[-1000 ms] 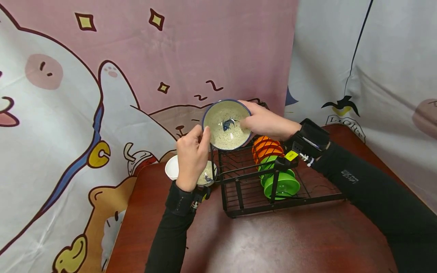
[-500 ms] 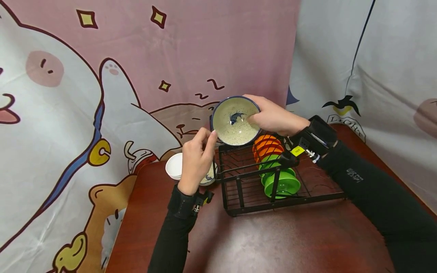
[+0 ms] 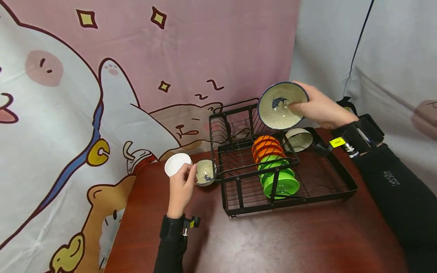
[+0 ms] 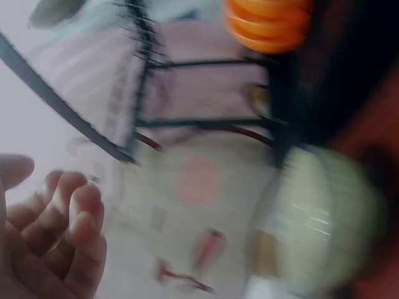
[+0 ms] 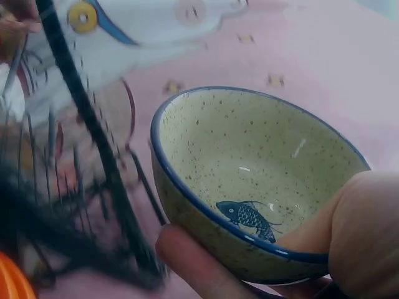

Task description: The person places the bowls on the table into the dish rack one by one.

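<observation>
My right hand [image 3: 324, 108] holds a speckled cream bowl [image 3: 271, 113] with a blue rim, raised over the black dish rack [image 3: 252, 208]. In the right wrist view, a blue fish marks the inside of the tilted bowl [image 5: 243, 137]; the thumb reaches inside while fingers support the outside. My left hand [image 3: 179, 193] holds nothing, its fingers loosely bent, and overlaps the white bowl [image 3: 175, 163] in the head view. Beside it on the table sits another speckled bowl [image 3: 204, 170]. The left wrist view is blurred but shows relaxed fingers [image 4: 87, 230].
Orange bowls [image 3: 264, 142] and green bowls [image 3: 281, 184] stand tilted in a row in the rack's lower level. Another speckled bowl [image 3: 302, 141] lies at the rack's back right. The rack's raised upper tier [image 3: 211, 148] stands at the left. A printed cloth [image 3: 239, 45] hangs behind the table.
My left hand has come off the bowl and dropped left toward the white bowl. My right hand has carried the speckled bowl rightward and slightly up, uncovering the rack's upper tier.
</observation>
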`<state>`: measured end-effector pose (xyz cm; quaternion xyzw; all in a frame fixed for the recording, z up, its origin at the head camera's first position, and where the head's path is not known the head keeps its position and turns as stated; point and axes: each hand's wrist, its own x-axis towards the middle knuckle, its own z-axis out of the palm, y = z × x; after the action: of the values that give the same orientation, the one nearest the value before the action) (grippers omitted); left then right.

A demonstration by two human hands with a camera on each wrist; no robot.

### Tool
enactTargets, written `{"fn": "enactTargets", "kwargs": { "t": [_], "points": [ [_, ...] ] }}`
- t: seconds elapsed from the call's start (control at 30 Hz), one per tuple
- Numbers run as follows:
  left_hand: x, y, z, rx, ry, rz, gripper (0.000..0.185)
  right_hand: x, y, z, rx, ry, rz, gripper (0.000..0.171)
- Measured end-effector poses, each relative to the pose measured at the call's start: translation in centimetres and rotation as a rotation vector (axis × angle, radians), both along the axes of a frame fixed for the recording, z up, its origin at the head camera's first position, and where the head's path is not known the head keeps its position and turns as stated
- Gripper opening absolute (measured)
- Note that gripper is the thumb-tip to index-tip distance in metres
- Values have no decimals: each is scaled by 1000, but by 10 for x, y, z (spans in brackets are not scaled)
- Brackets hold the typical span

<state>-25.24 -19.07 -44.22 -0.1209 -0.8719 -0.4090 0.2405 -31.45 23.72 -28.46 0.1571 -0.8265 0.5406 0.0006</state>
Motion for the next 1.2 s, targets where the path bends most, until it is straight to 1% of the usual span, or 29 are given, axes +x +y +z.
{"fn": "enactTargets", "kwargs": {
  "t": [0.13, 0.17, 0.23, 0.33, 0.37, 0.43, 0.5, 0.57, 0.77, 0.83, 1.07, 1.2],
  "points": [
    [3, -27, -41, -147, -107, 36, 5, -6, 29, -13, 14, 28, -75, 55],
    [3, -35, -51, -184, -139, 47, 8, -8, 35, -17, 11, 37, -89, 53],
    [4, -50, -72, -237, -184, 53, 18, -10, 46, -23, 5, 60, -107, 50],
    [7, -69, -97, -271, -243, -5, 38, -11, 56, -31, 14, 76, -122, 48],
    [8, -74, -104, -276, -254, -36, 45, -12, 59, -33, 21, 77, -127, 48],
    [10, -80, -114, -268, -274, -100, 57, -13, 64, -38, 38, 75, -141, 48],
    [11, -84, -119, -257, -303, -138, 63, -14, 67, -42, 51, 77, -159, 47],
    [11, -86, -123, -246, -328, -152, 64, -15, 70, -47, 58, 85, -170, 47],
    [11, -86, -126, -227, -424, -144, 62, -17, 74, -61, 117, 120, -199, 46],
    [11, -86, -126, -221, -440, -140, 62, -18, 76, -68, 163, 141, -217, 46],
    [14, -84, -125, -206, -461, -130, 61, -21, 81, -94, 274, 184, -224, 48],
    [12, -84, -124, -204, -496, -120, 62, -23, 83, -111, 366, 240, -225, 53]
  ]
}}
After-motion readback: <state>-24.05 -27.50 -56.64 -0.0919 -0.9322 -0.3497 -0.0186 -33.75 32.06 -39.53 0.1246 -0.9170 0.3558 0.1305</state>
